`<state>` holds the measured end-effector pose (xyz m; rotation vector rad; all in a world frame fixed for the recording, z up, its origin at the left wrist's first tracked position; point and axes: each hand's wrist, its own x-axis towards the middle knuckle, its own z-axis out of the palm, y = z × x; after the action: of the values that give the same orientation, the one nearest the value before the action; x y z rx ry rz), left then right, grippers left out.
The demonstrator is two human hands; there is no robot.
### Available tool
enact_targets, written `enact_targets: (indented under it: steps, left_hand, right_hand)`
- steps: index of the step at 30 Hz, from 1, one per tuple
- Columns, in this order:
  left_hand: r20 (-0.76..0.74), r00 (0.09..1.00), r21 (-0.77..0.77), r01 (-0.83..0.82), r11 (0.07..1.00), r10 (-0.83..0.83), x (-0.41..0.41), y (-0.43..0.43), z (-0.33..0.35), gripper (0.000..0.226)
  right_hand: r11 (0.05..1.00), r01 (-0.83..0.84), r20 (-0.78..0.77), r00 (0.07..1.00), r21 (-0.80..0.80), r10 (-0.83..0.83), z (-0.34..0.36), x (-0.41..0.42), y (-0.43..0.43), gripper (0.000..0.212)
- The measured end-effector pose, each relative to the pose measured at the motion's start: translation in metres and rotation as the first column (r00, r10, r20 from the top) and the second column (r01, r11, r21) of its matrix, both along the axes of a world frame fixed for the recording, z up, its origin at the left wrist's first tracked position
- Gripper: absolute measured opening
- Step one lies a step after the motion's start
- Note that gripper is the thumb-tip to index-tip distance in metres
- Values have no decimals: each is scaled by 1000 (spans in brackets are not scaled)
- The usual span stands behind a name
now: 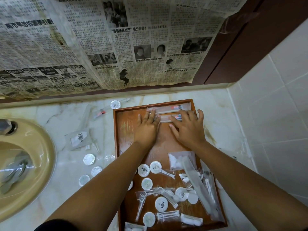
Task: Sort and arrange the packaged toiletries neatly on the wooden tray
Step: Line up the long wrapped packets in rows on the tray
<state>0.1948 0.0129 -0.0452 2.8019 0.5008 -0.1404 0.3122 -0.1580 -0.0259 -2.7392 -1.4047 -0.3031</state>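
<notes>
Near edge of the rectangular brown wooden tray point(119, 147), closest to you: loose heap of packaged toiletries. Incl. round white soap discs w/ dark crest point(161, 204), clear packets of white floss picks point(141, 200), packets of white cotton buds point(168, 215), a long frosted sleeve lying diagonally point(198, 182), and a clear bag of white cotton pads point(179, 160) at the heap's far side. All overlapping, unsorted.

Mid tray: bare, worn wood — your forearms cross above it.

Far tray: your left hand point(147, 126) lies flat, palm down, fingers spread, fingertips on the left end of two long clear-wrapped toothbrush kits point(166, 119). Your right hand point(189, 127) is likewise flat and open, fingers splayed over the kits' right end, thumb toward the tray's right rim. Neither hand closes round anything; both press from above. The kits lie side by side, parallel to the far rim, the rear one just beside it, red-blue toothpaste print at the right ends.

Left of tray, on the pale marble counter point(66, 164): three foil-topped round discs point(89, 159), a clear crested sachet point(80, 139), farther back a clear-wrapped item w/ red tip point(100, 113) and one more crested disc point(115, 104).

Far left: beige oval sink point(48, 147), metal tap point(6, 126).

Behind: yellowed newspaper sheet point(100, 44) hung over the wall; white tiles point(266, 105) at right.
</notes>
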Motion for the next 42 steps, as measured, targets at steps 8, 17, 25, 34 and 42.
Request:
enact_targets:
  steps: [8, 17, 25, 34, 42]
  left_hand:
    - [16, 999, -31, -33, 999, 34, 2, -2, 3, 44]
    - [-6, 999, -31, -31, 999, 31, 4, -1, 3, 45]
    - [10, 997, -61, -75, 995, 76, 7, -5, 6, 45]
    - [241, 970, -12, -36, 999, 38, 5, 2, -6, 37]
    - [199, 979, -21, 42, 999, -37, 7, 5, -17, 48]
  right_hand:
    - [993, -56, -55, 997, 100, 62, -13, 21, -2, 24]
    - [1000, -8, -17, 1000, 27, 8, -9, 20, 2, 21]
    - [996, 15, -70, 998, 84, -9, -17, 3, -3, 38]
    - [984, 151, -171, 971, -98, -166, -5, -18, -6, 64]
    - [951, 235, -246, 927, -202, -281, -9, -19, 2, 86]
